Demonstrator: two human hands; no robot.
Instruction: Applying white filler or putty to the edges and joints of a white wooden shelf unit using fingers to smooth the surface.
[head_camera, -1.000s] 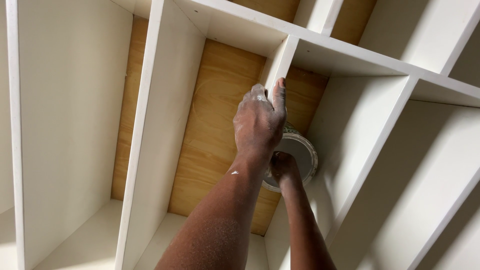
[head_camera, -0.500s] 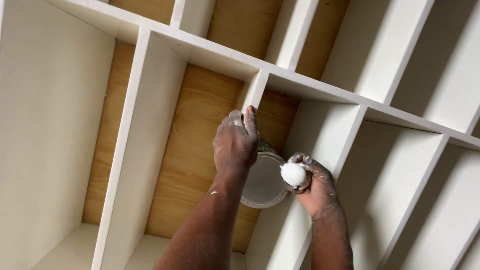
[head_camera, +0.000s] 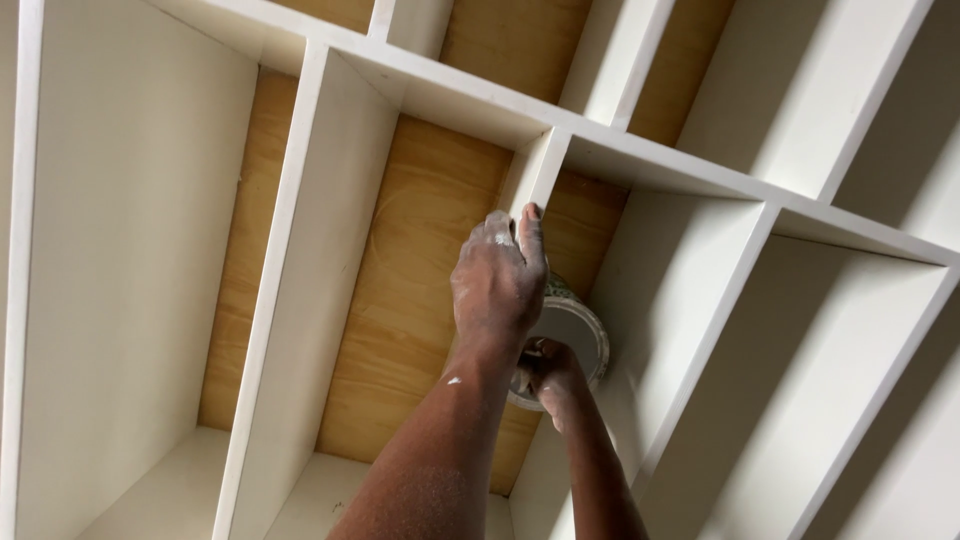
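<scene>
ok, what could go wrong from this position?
The can sits tipped inside the shelf compartment, its mouth facing out, so filler may spill on the white panels. The right hand reaches into it half hidden behind the left arm, so a blind grab could knock it. The left hand, smeared white, presses the divider edge and may smudge it.
</scene>
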